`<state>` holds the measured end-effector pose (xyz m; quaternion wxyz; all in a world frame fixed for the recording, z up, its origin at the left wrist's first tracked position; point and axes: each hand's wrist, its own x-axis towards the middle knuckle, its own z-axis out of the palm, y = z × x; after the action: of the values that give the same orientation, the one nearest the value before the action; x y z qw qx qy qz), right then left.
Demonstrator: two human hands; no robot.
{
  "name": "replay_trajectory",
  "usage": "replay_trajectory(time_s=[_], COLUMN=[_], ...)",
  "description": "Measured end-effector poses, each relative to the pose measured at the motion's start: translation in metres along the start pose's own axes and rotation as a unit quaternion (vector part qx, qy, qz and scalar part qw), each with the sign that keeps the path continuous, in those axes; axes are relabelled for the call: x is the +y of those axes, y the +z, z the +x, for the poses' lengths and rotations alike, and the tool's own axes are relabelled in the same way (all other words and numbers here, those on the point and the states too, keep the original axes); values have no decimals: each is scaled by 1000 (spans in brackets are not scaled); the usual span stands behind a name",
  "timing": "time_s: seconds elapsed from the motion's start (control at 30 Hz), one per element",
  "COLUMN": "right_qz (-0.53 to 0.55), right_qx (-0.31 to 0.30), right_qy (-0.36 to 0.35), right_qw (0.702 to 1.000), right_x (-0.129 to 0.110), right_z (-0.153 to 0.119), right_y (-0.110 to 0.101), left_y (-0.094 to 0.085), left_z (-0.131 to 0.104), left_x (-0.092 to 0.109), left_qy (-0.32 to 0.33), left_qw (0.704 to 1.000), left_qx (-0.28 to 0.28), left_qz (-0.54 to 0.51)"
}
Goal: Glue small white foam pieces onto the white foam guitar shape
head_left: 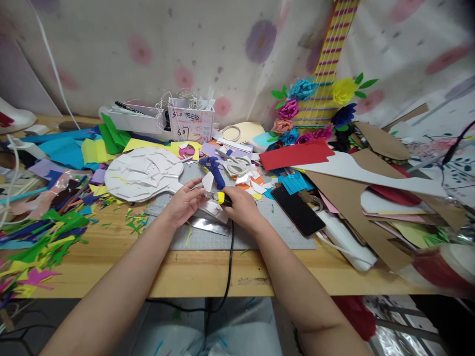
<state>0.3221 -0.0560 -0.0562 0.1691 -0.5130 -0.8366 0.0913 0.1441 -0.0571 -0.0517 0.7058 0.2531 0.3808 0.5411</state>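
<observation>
Pinching a white scrap (208, 182), left hand (184, 203); clasping a yellow-black tool (221, 198), right hand (242, 206).
A blue glue gun (216, 175) (white cable (239, 166) beside it) crowds the mat (267, 235) just beyond.

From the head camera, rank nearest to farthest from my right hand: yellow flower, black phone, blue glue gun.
1. Blue glue gun, just beyond, leftward.
2. Black phone, to the right.
3. Yellow flower, farther back, right.
</observation>
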Motion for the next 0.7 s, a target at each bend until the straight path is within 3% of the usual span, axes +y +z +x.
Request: replay_trajectory(time_s=[0.23,0.7], right_qz=[-4,-12], right_qx=[-2,2], right_qy=[11,27], right_qw=[1000,1000], right_x=[0,6], right_z=[1,2], right_y=[2,2], left_y=[-4,1], left_z=[-2,-5], left_x=[-5,2], left_qy=[-30,-48], left_qw=[997,998], left_qx=[-77,-28], left_qz=[12,-29])
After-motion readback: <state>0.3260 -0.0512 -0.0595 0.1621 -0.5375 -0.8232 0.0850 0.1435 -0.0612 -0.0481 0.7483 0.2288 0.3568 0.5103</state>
